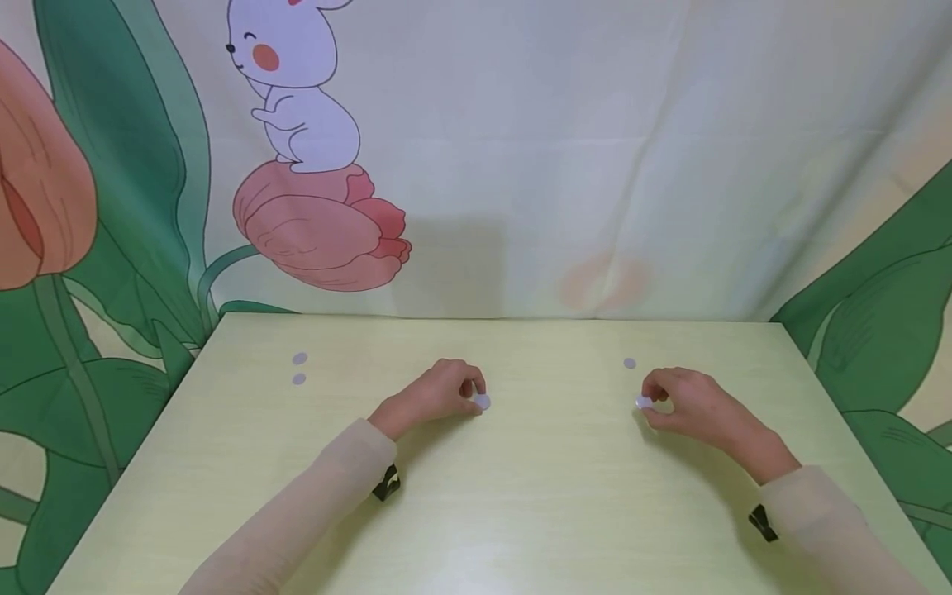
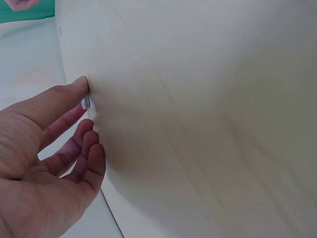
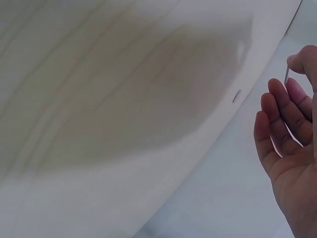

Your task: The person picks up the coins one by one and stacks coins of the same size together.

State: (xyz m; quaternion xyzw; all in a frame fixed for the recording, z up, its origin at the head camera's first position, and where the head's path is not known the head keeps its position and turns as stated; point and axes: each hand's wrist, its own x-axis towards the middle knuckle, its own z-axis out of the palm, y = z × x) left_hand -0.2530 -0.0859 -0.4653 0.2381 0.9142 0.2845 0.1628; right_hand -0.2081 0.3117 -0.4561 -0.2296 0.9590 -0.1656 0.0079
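- A small disc [image 1: 483,402] is pinched by the left hand [image 1: 440,391], around mid-table.
- A second disc [image 1: 643,402] is pinched by the right hand [image 1: 695,403].
- Near it, a third disc [image 1: 630,363] lies on the table [image 1: 535,496].
- Two more discs [image 1: 300,359] lie far left.

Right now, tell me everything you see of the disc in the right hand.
The disc is small, thin and pale whitish-lilac, with a smooth, slightly shiny face, perhaps plastic. The right hand pinches it between thumb and fingertip, partly covering it. It appears raised off the tabletop; the right wrist view shows it edge-on, as a narrow sliver.
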